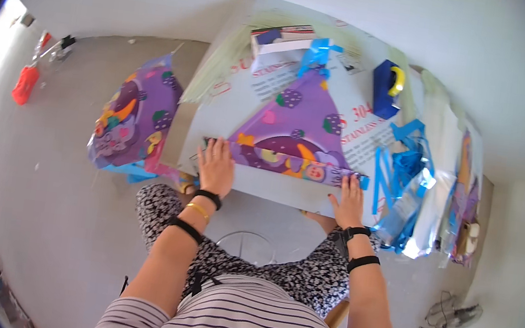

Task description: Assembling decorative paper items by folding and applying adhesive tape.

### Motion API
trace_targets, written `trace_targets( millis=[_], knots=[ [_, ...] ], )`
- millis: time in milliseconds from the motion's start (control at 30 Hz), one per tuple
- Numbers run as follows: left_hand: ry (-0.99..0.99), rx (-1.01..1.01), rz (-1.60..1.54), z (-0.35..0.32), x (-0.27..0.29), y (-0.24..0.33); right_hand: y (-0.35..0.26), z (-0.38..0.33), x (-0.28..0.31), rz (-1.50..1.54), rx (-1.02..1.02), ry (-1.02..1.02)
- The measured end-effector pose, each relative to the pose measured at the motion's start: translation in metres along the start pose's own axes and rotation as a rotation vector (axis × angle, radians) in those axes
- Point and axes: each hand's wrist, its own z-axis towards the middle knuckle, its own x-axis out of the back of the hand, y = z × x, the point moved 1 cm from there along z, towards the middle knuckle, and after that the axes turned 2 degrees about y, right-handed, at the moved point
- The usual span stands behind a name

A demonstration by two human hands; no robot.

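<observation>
A purple sheet (274, 122) printed with berries and cartoon figures lies on the cardboard-covered table in a triangle, its tip pointing away from me. Along its near edge runs a folded band (276, 161) of the same print. My left hand (217, 168) rests flat on the left end of this band, fingers stretched forward. At the band's right end, the fingers of my right hand (350, 201) lie extended, with the thumb apart. Blue strips (317, 55) sit at the triangle's tip. What lies under my fingertips is hidden.
A tape dispenser (386, 91) stands at the back right, and a small open box (282, 39) at the back. Blue ribbons (409, 160) and clear plastic hang over the table's right side. Another purple printed bundle (140, 111) hangs at the left. A fan (453, 315) is at the lower right.
</observation>
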Motion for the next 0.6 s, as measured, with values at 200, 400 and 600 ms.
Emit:
trace_targets(
  millis=[200,400,600],
  knots=[
    [-0.003,-0.081,-0.159,0.005,0.015,-0.02,0.002,-0.004,0.011,-0.006,0.007,-0.008],
    [0.038,-0.092,-0.15,0.0,0.013,-0.016,0.013,-0.007,0.021,0.118,0.049,-0.04],
    [0.03,-0.053,-0.067,0.005,-0.004,-0.009,0.027,-0.001,0.029,0.379,0.013,0.004]
  ],
)
